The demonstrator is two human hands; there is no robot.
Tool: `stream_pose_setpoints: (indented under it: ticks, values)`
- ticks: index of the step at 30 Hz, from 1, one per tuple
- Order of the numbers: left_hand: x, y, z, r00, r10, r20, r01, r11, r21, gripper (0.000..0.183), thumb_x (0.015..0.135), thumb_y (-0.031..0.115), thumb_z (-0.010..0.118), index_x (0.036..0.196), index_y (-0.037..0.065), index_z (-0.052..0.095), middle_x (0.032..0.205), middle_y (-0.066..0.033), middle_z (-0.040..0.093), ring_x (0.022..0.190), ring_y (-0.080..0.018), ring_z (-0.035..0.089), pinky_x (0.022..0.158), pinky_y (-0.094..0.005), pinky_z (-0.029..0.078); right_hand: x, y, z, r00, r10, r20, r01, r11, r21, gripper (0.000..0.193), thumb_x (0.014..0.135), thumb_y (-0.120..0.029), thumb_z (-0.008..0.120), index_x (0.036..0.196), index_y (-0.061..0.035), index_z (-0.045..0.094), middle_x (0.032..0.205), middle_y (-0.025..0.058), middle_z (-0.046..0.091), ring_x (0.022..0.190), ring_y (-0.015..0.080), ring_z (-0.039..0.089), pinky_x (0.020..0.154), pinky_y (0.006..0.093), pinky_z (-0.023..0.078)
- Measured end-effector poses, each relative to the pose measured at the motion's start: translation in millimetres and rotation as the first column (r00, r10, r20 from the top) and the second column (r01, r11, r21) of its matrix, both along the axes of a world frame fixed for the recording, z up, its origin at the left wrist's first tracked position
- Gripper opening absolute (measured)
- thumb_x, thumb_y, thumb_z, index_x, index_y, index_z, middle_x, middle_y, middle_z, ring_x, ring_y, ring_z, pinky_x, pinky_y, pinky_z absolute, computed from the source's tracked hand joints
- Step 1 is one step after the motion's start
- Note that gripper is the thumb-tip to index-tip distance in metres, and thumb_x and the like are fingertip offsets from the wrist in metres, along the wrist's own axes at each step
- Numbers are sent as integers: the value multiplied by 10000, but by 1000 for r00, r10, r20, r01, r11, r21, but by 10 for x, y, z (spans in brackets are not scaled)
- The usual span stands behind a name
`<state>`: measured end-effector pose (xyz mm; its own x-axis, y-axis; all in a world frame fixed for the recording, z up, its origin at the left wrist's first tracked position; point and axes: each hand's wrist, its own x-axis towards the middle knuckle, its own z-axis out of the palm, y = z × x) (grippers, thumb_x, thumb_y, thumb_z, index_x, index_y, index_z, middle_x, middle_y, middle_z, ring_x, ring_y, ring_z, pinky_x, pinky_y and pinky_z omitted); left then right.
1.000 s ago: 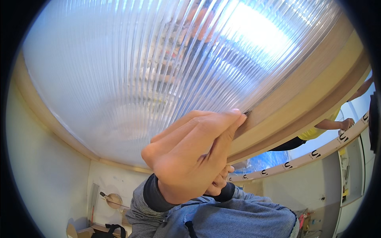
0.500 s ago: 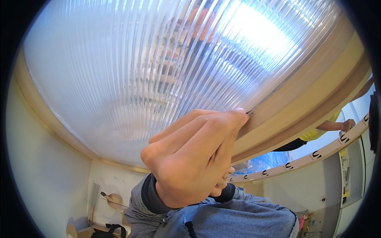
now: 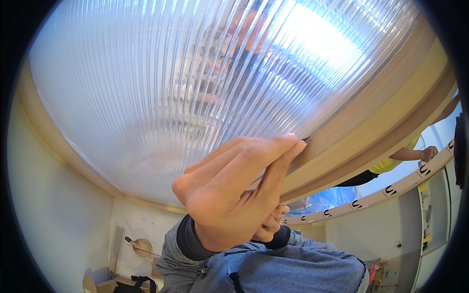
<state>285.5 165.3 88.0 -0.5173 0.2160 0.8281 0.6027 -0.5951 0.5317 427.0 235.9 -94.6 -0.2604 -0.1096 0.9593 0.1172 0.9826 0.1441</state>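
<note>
My left hand [image 3: 229,190] is raised in front of a ribbed clear panel [image 3: 146,88] set in a pale wooden frame [image 3: 361,112]. Its thumb and forefinger are pinched together at the seam where panel meets wood. A tiny dark sliver [image 3: 307,139] shows at the fingertips, too small to name. Behind and below, partly covered by the left wrist, my right hand [image 3: 269,226] has its fingers curled; whatever they may hold is hidden. Both sleeves are grey with dark cuffs.
At the right, another person's hand [image 3: 429,153] rests on a long pale strip [image 3: 361,202] printed with dark marks. Blue plastic sheeting [image 3: 332,198] lies beyond it. An open cardboard box [image 3: 100,285] and a black strap [image 3: 141,282] are at lower left, by a white wall [image 3: 53,171].
My left thumb has shifted down and apart from the forefinger's tip, opening a gap between the two digits lower down. The right hand has barely moved.
</note>
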Motion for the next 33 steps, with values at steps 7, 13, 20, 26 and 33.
stream_pose_setpoints:
  ticks: [7, 13, 20, 26, 33]
  values:
    - [-73, -89, -19, 997, 25, -77, -29, 998, -60, 174, 694, -98, 825, 833, -38, 739, 755, -104, 741, 616, -148, 685, 526, -229, 483, -2, -39, 282, 994, 37, 104, -38, 999, 14, 239, 642, -270, 782, 871, -206, 754, 878, -63, 648, 788, 130, 526, 766, 318, 339]
    - [56, -128, -347, 989, 125, 73, -127, 992, 16, 155, 750, -111, 772, 875, -34, 722, 792, -131, 719, 692, -199, 684, 611, -269, 513, -2, -3, 275, 997, 48, 64, -51, 998, 38, 211, 662, -264, 770, 867, -213, 757, 873, -74, 651, 784, 120, 526, 748, 300, 347]
    - [-22, -161, -593, 991, 108, 82, -108, 994, -1, 166, 850, -84, 707, 990, 1, 682, 845, -105, 643, 652, -152, 614, 530, -267, 488, -110, -45, 363, 999, 24, 36, -29, 988, 151, 155, 709, -272, 733, 851, -212, 757, 839, -79, 656, 765, 109, 527, 744, 291, 362]
    - [12, -345, -1142, 880, -101, 464, 66, 994, 90, 89, 946, -26, 630, 1016, -40, 575, 914, -157, 612, 626, -144, 635, 520, -234, 481, -32, -59, 285, 998, -5, 69, 2, 999, 43, 168, 637, -237, 714, 802, -216, 740, 788, -76, 628, 717, 105, 518, 848, 304, 349]
    - [-16, -566, -1592, 850, -34, 525, 48, 999, -13, 73, 954, -45, 607, 1026, -48, 592, 915, -144, 622, 627, -147, 656, 520, -219, 482, -73, -100, 323, 987, -35, 154, 28, 998, 47, 222, 597, -79, 588, 795, -176, 619, 786, -25, 533, 794, 191, 473, 834, 385, 368]
